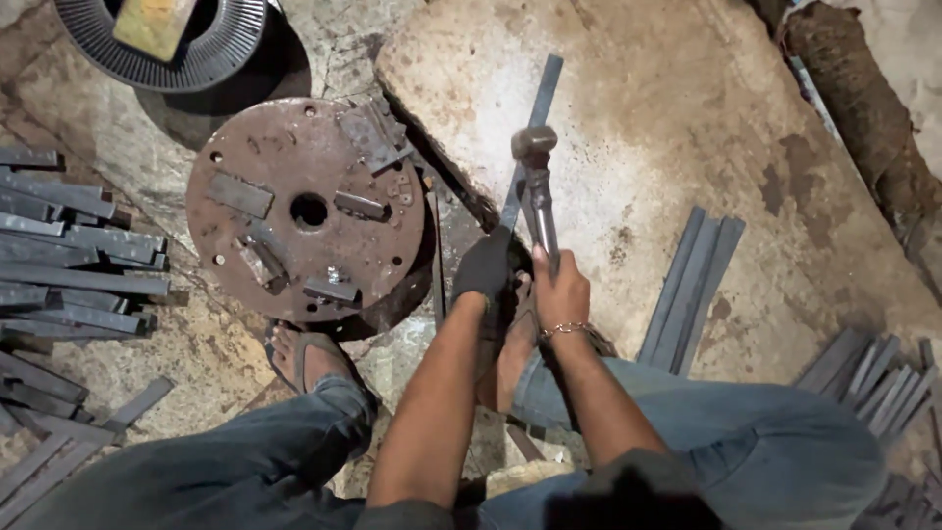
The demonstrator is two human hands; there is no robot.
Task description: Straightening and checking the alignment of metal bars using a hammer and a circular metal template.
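Two hands meet at frame centre: your gloved left hand (484, 267) pinches the near end of a long flat steel strip (530, 137) lying on the stone slab (667, 128), while your right hand (561, 291) is wrapped tight around a hammer (536, 177), its head over the strip.

Bare slab (638, 108) lies open from twelve to two o'clock of the hands. A rusty disc (306, 206) blocks ten o'clock, stacked strips (69, 245) nine, more strips (692, 285) three, and feet and knees crowd six.
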